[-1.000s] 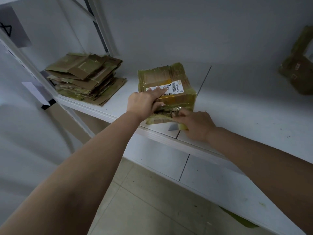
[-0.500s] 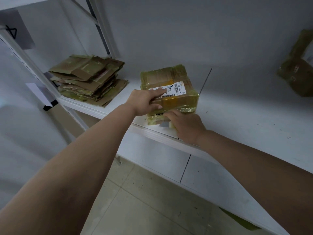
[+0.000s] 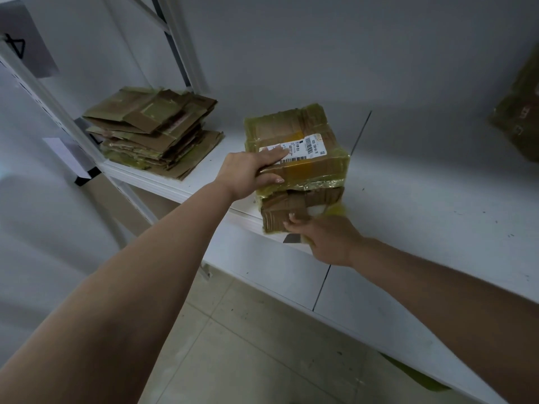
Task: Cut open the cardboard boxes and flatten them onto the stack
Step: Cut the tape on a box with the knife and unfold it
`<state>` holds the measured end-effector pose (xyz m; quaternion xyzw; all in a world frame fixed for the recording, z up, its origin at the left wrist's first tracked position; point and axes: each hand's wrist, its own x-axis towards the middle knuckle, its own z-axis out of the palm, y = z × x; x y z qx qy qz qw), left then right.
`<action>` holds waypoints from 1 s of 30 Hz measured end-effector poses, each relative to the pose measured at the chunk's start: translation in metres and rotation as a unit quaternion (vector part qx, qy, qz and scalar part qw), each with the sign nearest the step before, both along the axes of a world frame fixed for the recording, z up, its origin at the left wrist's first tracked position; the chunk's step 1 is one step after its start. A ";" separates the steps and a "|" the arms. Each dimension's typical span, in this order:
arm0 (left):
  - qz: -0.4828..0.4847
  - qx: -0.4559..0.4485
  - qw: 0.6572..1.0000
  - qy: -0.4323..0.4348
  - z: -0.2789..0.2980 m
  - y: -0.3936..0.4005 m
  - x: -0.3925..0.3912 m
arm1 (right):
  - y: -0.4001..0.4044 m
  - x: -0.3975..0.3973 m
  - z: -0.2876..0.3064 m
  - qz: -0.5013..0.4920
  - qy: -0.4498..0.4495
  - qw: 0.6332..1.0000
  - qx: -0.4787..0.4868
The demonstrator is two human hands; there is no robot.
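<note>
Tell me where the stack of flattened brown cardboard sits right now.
In the head view, the stack of flattened brown cardboard lies at the left end of the white shelf, beside the shelf's upright post, left of the taped cardboard box.

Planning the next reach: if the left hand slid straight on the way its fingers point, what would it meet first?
The left hand lies flat on the taped box, fingers on the shipping label. Straight on, it crosses the label; beyond the box the shelf looks free.
</note>
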<state>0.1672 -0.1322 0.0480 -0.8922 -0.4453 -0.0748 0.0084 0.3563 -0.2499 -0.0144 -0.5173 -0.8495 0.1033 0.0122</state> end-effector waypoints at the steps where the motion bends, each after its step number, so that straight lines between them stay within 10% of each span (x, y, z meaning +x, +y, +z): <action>1: 0.001 0.000 1.000 0.001 0.000 -0.001 0.001 | 0.000 0.001 -0.002 0.002 -0.011 1.000 -0.002; 16: 0.020 -0.002 1.000 -0.007 0.002 -0.011 0.008 | -0.001 0.047 0.015 0.021 -0.013 0.958 0.284; 30: 0.030 -0.008 0.999 -0.009 0.003 -0.016 0.011 | 0.006 0.040 0.021 -0.135 -0.053 0.976 0.165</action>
